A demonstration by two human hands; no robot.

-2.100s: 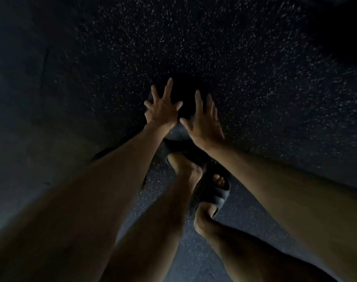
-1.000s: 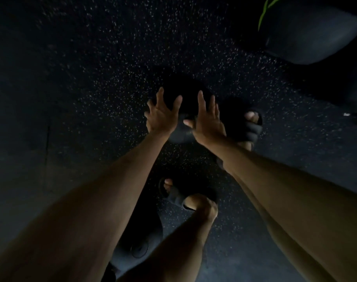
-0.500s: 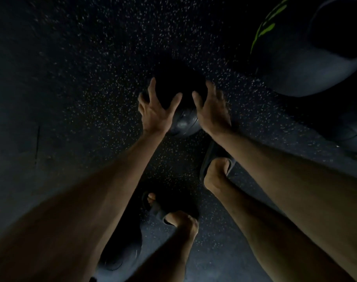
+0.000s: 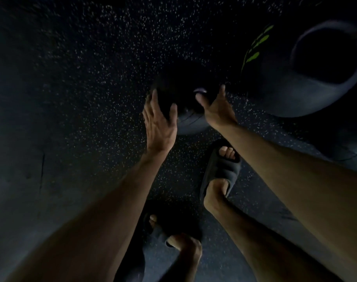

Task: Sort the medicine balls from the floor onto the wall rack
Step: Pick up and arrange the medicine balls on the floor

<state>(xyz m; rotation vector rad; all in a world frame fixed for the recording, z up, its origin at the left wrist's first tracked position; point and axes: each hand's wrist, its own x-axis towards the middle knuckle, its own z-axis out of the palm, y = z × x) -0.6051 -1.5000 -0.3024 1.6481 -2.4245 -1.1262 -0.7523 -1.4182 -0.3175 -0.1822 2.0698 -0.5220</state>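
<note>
Green markings (image 4: 256,47) on the large ball (image 4: 285,96) cannot be read

Bare left hand (image 4: 159,123), right hand (image 4: 216,110), forearms (image 4: 112,200) and shins (image 4: 244,231); the right sandal (image 4: 222,169) and left sandal (image 4: 159,234) are 2 dark, thick-strapped, open-toed slides.
</note>
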